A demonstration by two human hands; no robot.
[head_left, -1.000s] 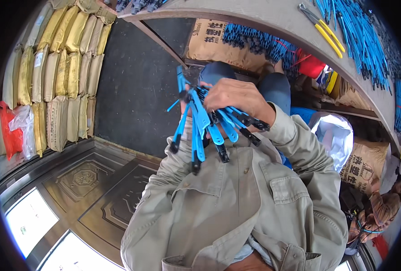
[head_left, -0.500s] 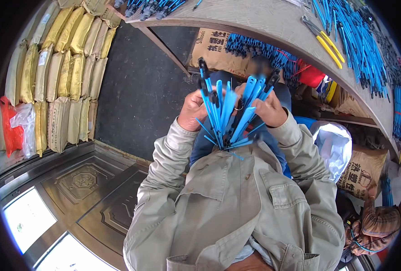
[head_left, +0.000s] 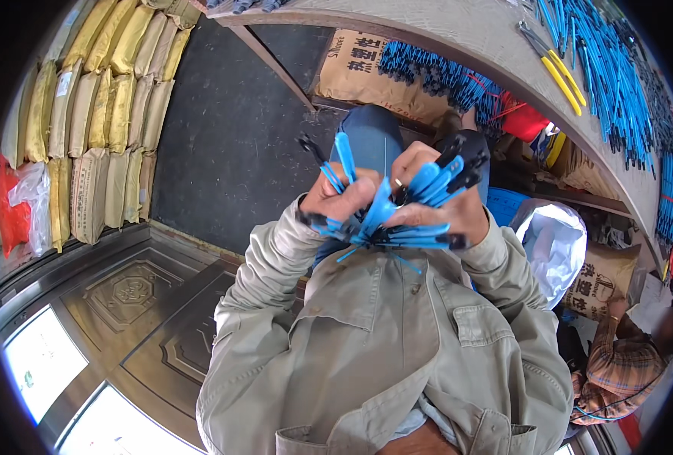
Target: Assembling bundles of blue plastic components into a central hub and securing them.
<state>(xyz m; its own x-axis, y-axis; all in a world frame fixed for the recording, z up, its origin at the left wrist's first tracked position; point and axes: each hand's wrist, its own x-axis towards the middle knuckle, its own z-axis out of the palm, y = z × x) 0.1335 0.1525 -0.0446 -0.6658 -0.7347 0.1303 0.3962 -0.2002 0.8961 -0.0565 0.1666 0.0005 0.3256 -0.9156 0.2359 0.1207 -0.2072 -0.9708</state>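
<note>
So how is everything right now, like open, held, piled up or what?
Blue strips, held and fanned out
Left hand, closed around some strips
Right hand, closed around others
Pliers, lying on the table, handles apart
Strips on the table, heaped
Sacks, stacked
Shiny bag, open

Two foreground hands (head_left: 342,200), one pliers (head_left: 556,79)

I can see a loose khaki cloth jacket (head_left: 359,349) with long sleeves (head_left: 515,269), a stitched flap pocket (head_left: 484,324), a small round button (head_left: 415,289), dark-blue trousers (head_left: 370,125)
</note>
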